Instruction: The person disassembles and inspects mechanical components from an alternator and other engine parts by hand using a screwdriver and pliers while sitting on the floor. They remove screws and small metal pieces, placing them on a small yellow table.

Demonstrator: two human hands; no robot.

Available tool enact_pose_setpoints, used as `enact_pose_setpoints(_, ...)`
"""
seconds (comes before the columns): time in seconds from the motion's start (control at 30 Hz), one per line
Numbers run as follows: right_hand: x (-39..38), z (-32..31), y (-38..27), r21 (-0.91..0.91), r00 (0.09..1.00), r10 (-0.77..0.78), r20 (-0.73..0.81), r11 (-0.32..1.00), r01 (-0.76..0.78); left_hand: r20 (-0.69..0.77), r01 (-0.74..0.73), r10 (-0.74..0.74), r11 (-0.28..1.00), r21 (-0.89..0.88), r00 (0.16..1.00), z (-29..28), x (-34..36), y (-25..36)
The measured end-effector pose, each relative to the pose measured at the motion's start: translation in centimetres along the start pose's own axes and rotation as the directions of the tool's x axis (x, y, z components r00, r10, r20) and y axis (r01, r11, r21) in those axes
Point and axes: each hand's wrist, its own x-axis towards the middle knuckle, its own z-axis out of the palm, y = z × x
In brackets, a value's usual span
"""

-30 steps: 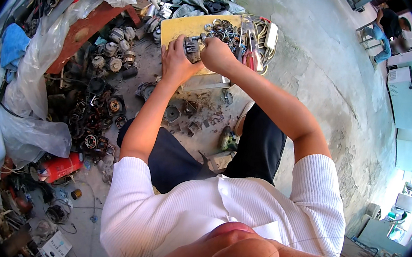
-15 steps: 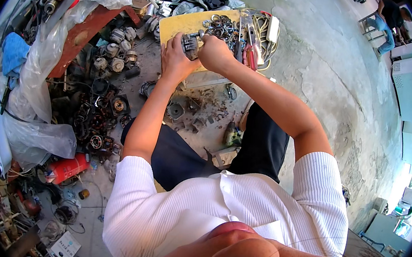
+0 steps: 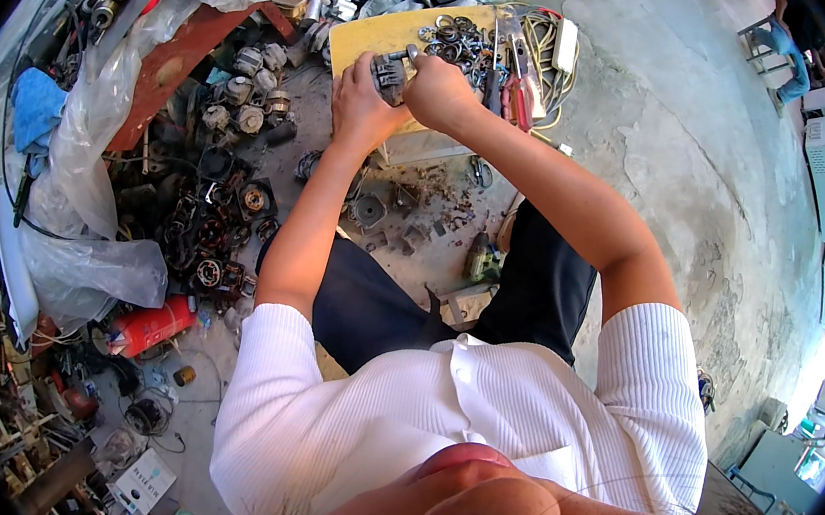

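On the yellow board [image 3: 360, 39] in front of me, my left hand [image 3: 362, 106] is closed around a small dark-grey ribbed metal motor part [image 3: 388, 79]. My right hand [image 3: 440, 94] is a fist at its right side, against the part. A short metal piece with a rounded end [image 3: 412, 52] sticks out above the right fist; its kind is too small to make out. Beyond the fist lies a heap of metal rings and small parts [image 3: 458, 43]. Screwdrivers and pliers with red handles [image 3: 519, 103] rest along the board's right edge.
A white power strip [image 3: 564, 45] with a coiled cable lies right of the board. Old motors [image 3: 249, 90] and a plastic-draped pile crowd the left. A green drill [image 3: 478, 256] and loose debris lie between my feet. A red cylinder [image 3: 152, 326] is at lower left. Another person sits far right.
The whole view has shifted slightly, so the scene sits a little further right. Both hands stay on the motor part, with the right fist turned slightly.
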Motion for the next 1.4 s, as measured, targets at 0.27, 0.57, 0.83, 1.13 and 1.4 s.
enact_pose_setpoints(0.27,0.0,0.8,0.7,0.022,0.999,-0.023,-0.04,0.999,0.024,-0.004,-0.001,0.001,1.0,-0.014,1.0,0.2,0.1,0.0)
enact_pose_setpoints(0.57,0.2,2.1,1.3,-0.019,0.998,-0.066,-0.014,0.998,0.066,0.015,0.016,-0.015,0.999,-0.028,1.0,0.0,0.4,-0.7)
enact_pose_setpoints(0.83,-0.4,5.5,6.6,0.024,0.884,-0.349,-0.309,0.927,0.374,0.07,0.0,0.002,0.999,-0.034,0.998,-0.4,1.0,0.1)
enact_pose_setpoints(1.13,-1.3,6.3,7.0,-0.045,0.856,-0.328,-0.399,0.94,0.34,0.023,-0.065,0.065,0.998,0.011,0.998,0.2,0.5,-0.1)
enact_pose_setpoints(1.4,-1.3,6.2,4.9,-0.083,0.855,-0.288,-0.431,0.956,0.281,0.081,-0.078,0.082,0.996,-0.045,0.993,-0.9,1.5,-1.5)
